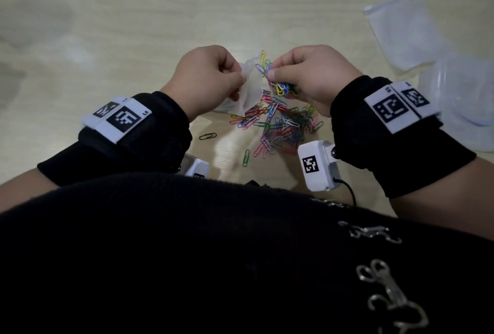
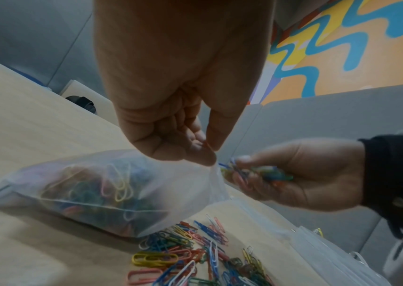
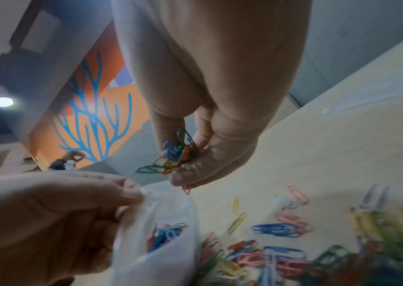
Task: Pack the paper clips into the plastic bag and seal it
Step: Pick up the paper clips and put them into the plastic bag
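My left hand point(image 1: 211, 77) pinches the rim of a small clear plastic bag point(image 1: 248, 90) and holds its mouth up above the table. In the left wrist view the bag point(image 2: 92, 191) bulges with coloured paper clips. My right hand point(image 1: 307, 74) grips a bunch of coloured clips point(image 3: 173, 154) right at the bag's mouth point(image 3: 161, 195), with a few clips sticking out past the fingertips point(image 1: 263, 67). A loose pile of coloured paper clips point(image 1: 280, 122) lies on the wooden table under and between both hands.
Two stray clips point(image 1: 208, 136) lie near the front edge. More clear plastic bags point(image 1: 409, 31) lie at the far right, beside a clear plastic container point(image 1: 465, 101). My black clothing fills the bottom of the head view.
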A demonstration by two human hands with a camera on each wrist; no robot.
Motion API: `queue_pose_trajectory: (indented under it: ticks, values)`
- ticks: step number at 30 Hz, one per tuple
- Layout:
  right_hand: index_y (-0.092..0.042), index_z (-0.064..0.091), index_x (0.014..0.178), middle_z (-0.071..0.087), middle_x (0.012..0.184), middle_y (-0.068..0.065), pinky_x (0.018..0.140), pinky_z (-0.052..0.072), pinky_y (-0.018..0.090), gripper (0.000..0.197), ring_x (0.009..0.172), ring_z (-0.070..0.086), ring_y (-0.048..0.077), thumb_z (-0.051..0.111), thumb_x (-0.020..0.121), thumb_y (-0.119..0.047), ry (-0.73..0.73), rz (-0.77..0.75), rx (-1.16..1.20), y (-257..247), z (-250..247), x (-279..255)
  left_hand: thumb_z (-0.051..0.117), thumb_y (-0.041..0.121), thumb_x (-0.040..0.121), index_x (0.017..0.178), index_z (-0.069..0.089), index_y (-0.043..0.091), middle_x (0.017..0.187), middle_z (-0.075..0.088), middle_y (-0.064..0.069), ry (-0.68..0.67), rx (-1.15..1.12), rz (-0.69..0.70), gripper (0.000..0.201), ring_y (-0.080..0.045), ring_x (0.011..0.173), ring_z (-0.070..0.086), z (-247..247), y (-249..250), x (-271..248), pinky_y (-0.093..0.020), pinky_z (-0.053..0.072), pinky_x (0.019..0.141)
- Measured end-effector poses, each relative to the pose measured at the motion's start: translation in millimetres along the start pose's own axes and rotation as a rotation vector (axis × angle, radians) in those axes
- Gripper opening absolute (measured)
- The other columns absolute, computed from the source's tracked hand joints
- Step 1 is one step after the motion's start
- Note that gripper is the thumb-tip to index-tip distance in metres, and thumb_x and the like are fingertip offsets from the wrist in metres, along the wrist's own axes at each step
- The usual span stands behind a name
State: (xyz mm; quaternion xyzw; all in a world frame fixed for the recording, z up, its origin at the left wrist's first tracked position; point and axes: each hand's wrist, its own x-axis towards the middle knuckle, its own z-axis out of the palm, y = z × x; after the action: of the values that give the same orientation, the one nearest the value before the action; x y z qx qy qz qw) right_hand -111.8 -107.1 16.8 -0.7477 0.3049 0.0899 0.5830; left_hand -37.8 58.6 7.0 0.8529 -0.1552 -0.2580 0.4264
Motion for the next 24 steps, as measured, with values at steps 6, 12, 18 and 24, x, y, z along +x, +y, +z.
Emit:
queue_pose_trajectory:
  ticks: [6, 12, 18, 24]
  values:
    - [-0.002, 0.070, 0.088, 0.069, 0.091, 0.016, 0.086, 0.057, 0.049, 0.011, 0.093, 0.070, 0.034, 0.062, 0.086, -0.008, -0.094, 0.010, -0.129, -24, 24, -4, 0.064, 0.012, 0.081, 0.066, 0.059, 0.021, 0.048, 0.063, 0.009, 0.001, -0.052, -0.021, 0.019, -0.010, 0.053, 0.064, -1, 1, 0, -0.024, 0.045, 0.058]
    - [-0.009, 0.054, 0.127, 0.060, 0.124, 0.018, 0.095, 0.052, 0.047, 0.038, 0.114, 0.060, 0.033, 0.049, 0.090, -0.002, -0.127, -0.040, -0.258, -33, 20, -10, 0.062, 0.007, 0.083, 0.066, 0.057, 0.019, 0.054, 0.062, 0.002, 0.035, -0.127, -0.055, 0.021, -0.012, 0.050, 0.063, -6, 0, 0, -0.022, 0.045, 0.050]
    - [-0.018, 0.055, 0.101, 0.064, 0.107, 0.005, 0.082, 0.058, 0.026, 0.026, 0.104, 0.066, 0.018, 0.045, 0.092, 0.003, -0.083, -0.002, 0.162, -21, 14, -14, 0.059, 0.011, 0.080, 0.067, 0.056, 0.018, 0.058, 0.063, -0.003, 0.065, -0.194, -0.064, 0.015, -0.014, 0.049, 0.062, -6, 3, 1, -0.023, 0.043, 0.050]
    - [-0.016, 0.050, 0.120, 0.059, 0.117, 0.010, 0.085, 0.049, 0.033, 0.042, 0.102, 0.061, 0.029, 0.065, 0.084, -0.031, 0.083, 0.038, -0.704, 9, -13, -11, 0.057, 0.021, 0.071, 0.066, 0.057, 0.019, 0.049, 0.061, 0.007, 0.139, -0.199, -0.032, 0.005, -0.012, 0.048, 0.061, -11, 1, 2, -0.025, 0.041, 0.054]
